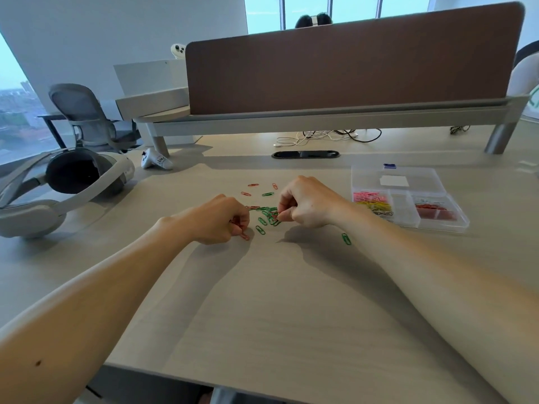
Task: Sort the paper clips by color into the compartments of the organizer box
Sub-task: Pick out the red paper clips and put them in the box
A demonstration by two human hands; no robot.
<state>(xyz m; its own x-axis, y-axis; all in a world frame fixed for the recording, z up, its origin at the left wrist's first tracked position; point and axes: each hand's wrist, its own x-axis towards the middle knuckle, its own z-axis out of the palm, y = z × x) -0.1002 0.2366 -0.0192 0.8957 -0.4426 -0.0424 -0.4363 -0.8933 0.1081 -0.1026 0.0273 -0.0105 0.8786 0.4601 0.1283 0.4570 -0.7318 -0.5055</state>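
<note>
In the middle of the light wood surface [291, 301] there's a loose pile of green and red paper clips [267, 214], and both hands are right on it. The left hand [224, 220] has its fingers curled in and is pinching red clips, with 1 red clip [245, 236] poking out at the fingertips and touching the surface. The right hand [306, 205] is curled too, with thumb and fingers pinching a clip at the right edge of the pile. It looks red, but it's too tiny to be sure. A few strays lie just behind the pile, and 1 green clip [346, 238] sits apart, near the right forearm. The clear organizer box [408, 176] is off to the right, with pink clips [369, 196], yellow clips [374, 204] and silver clips [384, 212] on its left side and red ones [434, 213] in a right compartment. A VR headset [73, 182] lies at the far left, with a white controller [154, 161] just behind it.
</note>
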